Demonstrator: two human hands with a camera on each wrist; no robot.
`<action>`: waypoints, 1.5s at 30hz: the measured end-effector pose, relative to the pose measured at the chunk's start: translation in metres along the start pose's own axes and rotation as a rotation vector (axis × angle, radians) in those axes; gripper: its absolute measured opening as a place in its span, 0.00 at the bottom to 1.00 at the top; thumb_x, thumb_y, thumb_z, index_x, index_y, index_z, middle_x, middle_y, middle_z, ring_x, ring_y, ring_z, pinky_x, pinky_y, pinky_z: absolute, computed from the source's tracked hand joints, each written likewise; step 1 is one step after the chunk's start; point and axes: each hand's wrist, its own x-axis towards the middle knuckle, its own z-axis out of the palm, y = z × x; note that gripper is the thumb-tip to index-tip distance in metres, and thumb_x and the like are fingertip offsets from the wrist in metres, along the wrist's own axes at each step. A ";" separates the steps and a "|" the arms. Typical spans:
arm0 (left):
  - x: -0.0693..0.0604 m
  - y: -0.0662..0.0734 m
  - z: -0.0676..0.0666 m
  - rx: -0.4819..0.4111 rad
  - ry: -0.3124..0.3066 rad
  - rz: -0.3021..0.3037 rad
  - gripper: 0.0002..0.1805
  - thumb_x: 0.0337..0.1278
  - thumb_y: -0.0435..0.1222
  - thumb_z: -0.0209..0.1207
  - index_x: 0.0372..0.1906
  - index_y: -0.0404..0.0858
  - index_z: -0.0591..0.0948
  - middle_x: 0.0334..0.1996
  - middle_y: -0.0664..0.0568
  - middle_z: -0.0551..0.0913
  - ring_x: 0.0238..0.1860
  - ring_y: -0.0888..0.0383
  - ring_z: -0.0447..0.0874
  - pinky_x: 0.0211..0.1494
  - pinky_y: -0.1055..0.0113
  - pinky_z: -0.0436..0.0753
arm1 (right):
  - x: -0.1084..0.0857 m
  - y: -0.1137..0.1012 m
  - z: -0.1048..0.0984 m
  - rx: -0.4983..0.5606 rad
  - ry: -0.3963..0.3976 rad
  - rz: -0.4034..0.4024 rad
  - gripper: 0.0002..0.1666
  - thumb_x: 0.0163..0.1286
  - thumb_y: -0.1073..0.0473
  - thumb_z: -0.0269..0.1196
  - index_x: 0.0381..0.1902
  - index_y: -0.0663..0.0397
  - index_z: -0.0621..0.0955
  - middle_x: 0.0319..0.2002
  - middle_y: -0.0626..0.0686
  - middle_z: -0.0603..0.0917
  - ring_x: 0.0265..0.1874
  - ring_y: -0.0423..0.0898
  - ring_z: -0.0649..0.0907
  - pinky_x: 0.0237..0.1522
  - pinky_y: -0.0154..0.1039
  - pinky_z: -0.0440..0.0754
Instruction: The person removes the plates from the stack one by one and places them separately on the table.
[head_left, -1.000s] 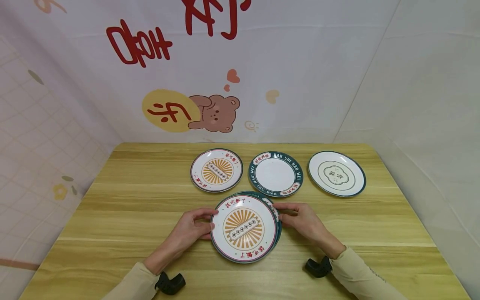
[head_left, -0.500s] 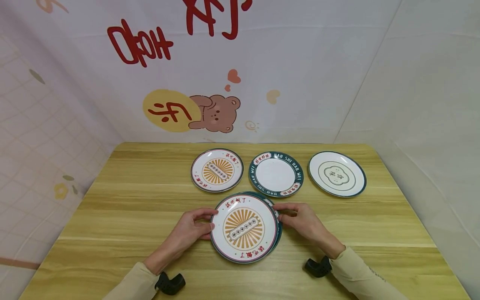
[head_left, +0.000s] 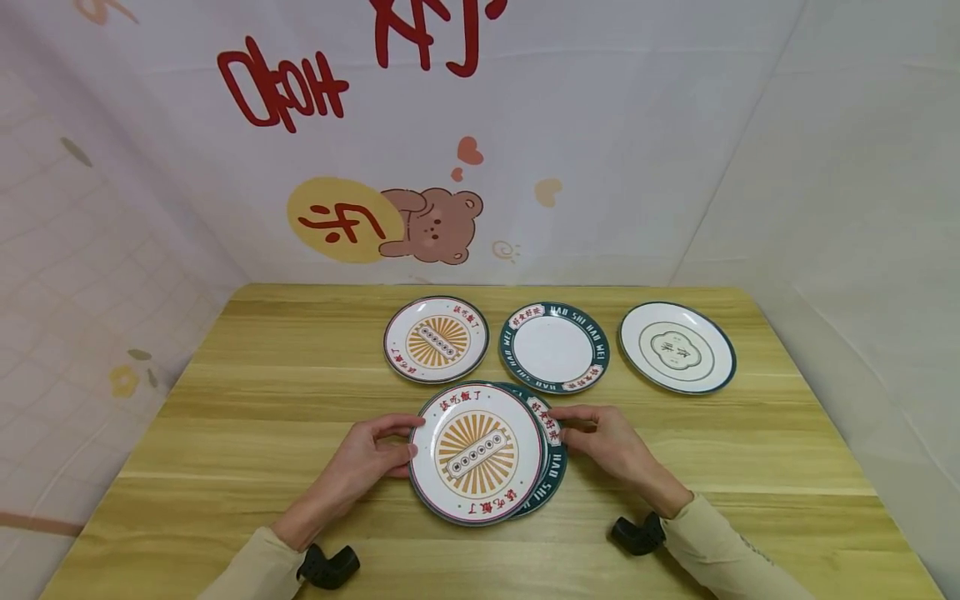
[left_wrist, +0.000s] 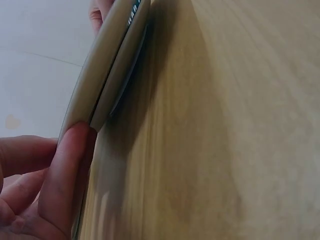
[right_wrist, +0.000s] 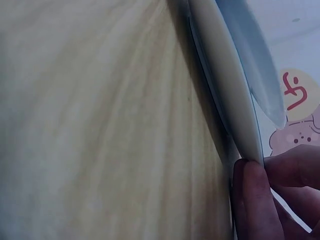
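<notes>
A white plate with an orange sunburst lies over a green-rimmed plate in the head view, offset to the left. My left hand pinches the sunburst plate by its left rim. On the opposite side, my right hand pinches the right rim of the green-rimmed plate. The left wrist view shows the thumb against the plate edges, which sit close together. In the right wrist view, fingers grip one plate's rim, and another plate edge rises beyond it. The lower plate's middle is hidden.
Along the back of the wooden table lie a smaller sunburst plate, a green-rimmed plate with a white middle, and a white plate with a central emblem. A printed cloth hangs behind the table.
My left hand has shifted slightly left with the sunburst plate. More of the green-rimmed plate beneath now shows on the right. The right hand has hardly moved.
</notes>
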 end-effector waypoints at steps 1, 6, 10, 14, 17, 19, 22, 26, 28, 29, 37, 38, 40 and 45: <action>0.000 0.000 0.000 -0.004 -0.006 0.001 0.23 0.65 0.25 0.63 0.65 0.28 0.78 0.55 0.35 0.80 0.46 0.50 0.88 0.44 0.59 0.90 | 0.000 0.000 0.000 0.000 -0.001 -0.005 0.18 0.70 0.64 0.67 0.57 0.55 0.87 0.57 0.55 0.86 0.62 0.55 0.81 0.64 0.54 0.79; -0.002 0.000 -0.002 -0.018 -0.016 0.002 0.24 0.65 0.25 0.63 0.65 0.27 0.77 0.56 0.34 0.79 0.46 0.50 0.88 0.45 0.59 0.90 | -0.001 0.000 -0.001 0.005 -0.007 -0.030 0.17 0.71 0.63 0.67 0.57 0.57 0.87 0.58 0.57 0.86 0.62 0.57 0.81 0.63 0.56 0.79; -0.002 -0.001 -0.003 -0.041 -0.003 -0.001 0.25 0.66 0.25 0.63 0.66 0.27 0.77 0.57 0.34 0.79 0.46 0.50 0.88 0.46 0.59 0.89 | -0.001 0.000 0.000 0.012 -0.009 -0.025 0.18 0.71 0.63 0.67 0.57 0.56 0.87 0.58 0.57 0.86 0.62 0.56 0.81 0.63 0.55 0.79; -0.004 -0.001 -0.006 -0.064 0.017 -0.012 0.25 0.66 0.27 0.63 0.68 0.29 0.76 0.58 0.34 0.79 0.47 0.51 0.88 0.46 0.59 0.89 | -0.001 0.001 0.000 0.004 -0.003 -0.012 0.18 0.71 0.64 0.67 0.57 0.55 0.87 0.58 0.56 0.86 0.62 0.56 0.81 0.63 0.53 0.80; -0.005 -0.001 -0.009 -0.074 0.035 -0.017 0.26 0.66 0.27 0.64 0.68 0.30 0.77 0.57 0.35 0.79 0.47 0.52 0.88 0.46 0.59 0.89 | 0.000 0.002 0.000 0.000 -0.005 -0.012 0.18 0.71 0.64 0.66 0.57 0.54 0.87 0.58 0.56 0.86 0.62 0.56 0.81 0.63 0.53 0.80; -0.006 -0.001 -0.011 -0.080 0.051 -0.017 0.26 0.66 0.27 0.64 0.68 0.30 0.77 0.57 0.35 0.80 0.47 0.52 0.88 0.46 0.59 0.89 | 0.000 0.003 0.000 0.011 -0.007 -0.008 0.18 0.71 0.65 0.66 0.57 0.54 0.87 0.58 0.55 0.86 0.62 0.55 0.81 0.63 0.53 0.80; -0.007 0.000 -0.014 -0.087 0.083 -0.019 0.26 0.65 0.26 0.64 0.68 0.30 0.77 0.56 0.36 0.80 0.45 0.53 0.88 0.45 0.59 0.89 | 0.001 0.004 0.000 0.014 -0.008 -0.010 0.18 0.71 0.65 0.66 0.57 0.54 0.87 0.58 0.55 0.86 0.62 0.55 0.81 0.63 0.53 0.80; -0.008 0.001 -0.018 -0.085 0.128 -0.013 0.25 0.64 0.24 0.63 0.67 0.30 0.78 0.54 0.36 0.81 0.44 0.53 0.87 0.45 0.59 0.90 | 0.001 0.004 0.000 0.008 -0.004 -0.013 0.18 0.71 0.65 0.66 0.57 0.53 0.88 0.58 0.55 0.86 0.61 0.54 0.82 0.63 0.54 0.80; -0.008 0.002 -0.020 -0.083 0.146 -0.010 0.25 0.64 0.24 0.62 0.67 0.30 0.78 0.54 0.37 0.82 0.43 0.53 0.87 0.44 0.59 0.90 | 0.001 0.004 0.000 0.008 -0.004 -0.013 0.18 0.71 0.65 0.66 0.57 0.53 0.88 0.58 0.55 0.86 0.61 0.54 0.82 0.63 0.54 0.80; -0.008 0.002 -0.021 -0.083 0.152 -0.008 0.25 0.64 0.24 0.62 0.67 0.30 0.78 0.54 0.37 0.82 0.43 0.53 0.87 0.44 0.59 0.90 | 0.001 0.004 0.000 0.009 -0.005 -0.013 0.18 0.71 0.65 0.66 0.57 0.53 0.88 0.58 0.55 0.86 0.61 0.54 0.82 0.63 0.53 0.80; -0.011 0.004 -0.031 -0.117 0.192 -0.006 0.27 0.64 0.23 0.63 0.68 0.29 0.76 0.53 0.39 0.83 0.42 0.56 0.87 0.43 0.60 0.90 | 0.000 0.004 0.000 0.010 -0.006 0.000 0.18 0.71 0.65 0.66 0.57 0.52 0.88 0.59 0.55 0.86 0.61 0.53 0.81 0.62 0.49 0.81; -0.012 0.005 -0.032 -0.119 0.199 -0.007 0.27 0.65 0.24 0.63 0.68 0.29 0.76 0.53 0.40 0.84 0.42 0.56 0.87 0.43 0.60 0.90 | 0.000 0.004 0.000 0.010 -0.004 0.000 0.18 0.71 0.65 0.66 0.57 0.52 0.88 0.58 0.55 0.86 0.61 0.53 0.82 0.61 0.48 0.81; -0.013 0.006 -0.035 -0.121 0.210 -0.010 0.27 0.65 0.24 0.64 0.68 0.29 0.76 0.52 0.41 0.84 0.42 0.57 0.87 0.43 0.61 0.90 | 0.000 0.003 0.000 0.008 -0.006 -0.007 0.18 0.71 0.65 0.66 0.57 0.53 0.88 0.58 0.55 0.86 0.61 0.54 0.82 0.61 0.46 0.81; -0.016 0.009 -0.046 -0.145 0.231 -0.011 0.27 0.65 0.26 0.65 0.68 0.28 0.76 0.50 0.46 0.85 0.41 0.58 0.87 0.42 0.63 0.89 | 0.000 0.003 0.000 0.012 -0.008 -0.006 0.18 0.71 0.65 0.66 0.57 0.53 0.88 0.58 0.55 0.86 0.60 0.54 0.82 0.60 0.46 0.82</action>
